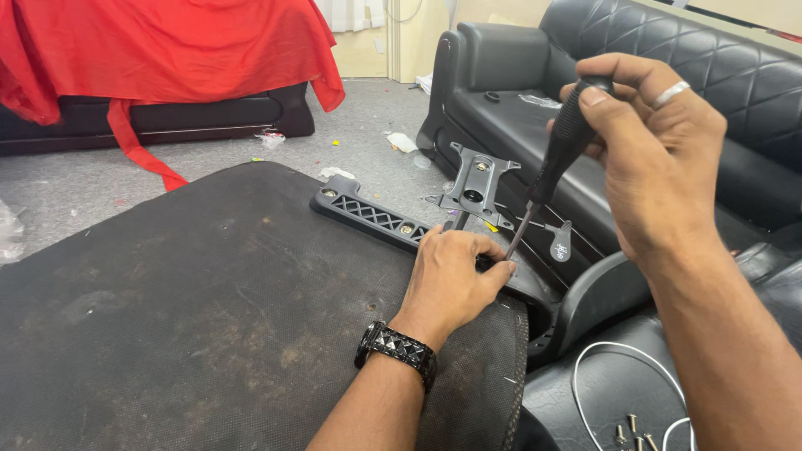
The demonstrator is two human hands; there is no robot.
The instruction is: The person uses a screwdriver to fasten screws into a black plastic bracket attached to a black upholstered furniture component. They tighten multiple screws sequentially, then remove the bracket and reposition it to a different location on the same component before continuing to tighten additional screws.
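Note:
My right hand (660,142) grips the black handle of a screwdriver (558,154), its shaft slanting down to the left. The tip meets a spot next to my left hand (451,280), which rests with curled fingers on the edge of an upturned chair seat (192,309) covered in worn black fabric. A black plastic armrest bracket (372,215) with a lattice pattern is fixed along the seat's far edge. Beyond it a metal mounting plate (474,179) with a lever sticks up. A studded black watch sits on my left wrist.
A black leather sofa (518,92) stands behind the seat. Red cloth (167,46) drapes another sofa at the back left. Loose screws (635,433) and a white cable (601,359) lie on a black cushion at the lower right. Litter dots the grey carpet (368,125).

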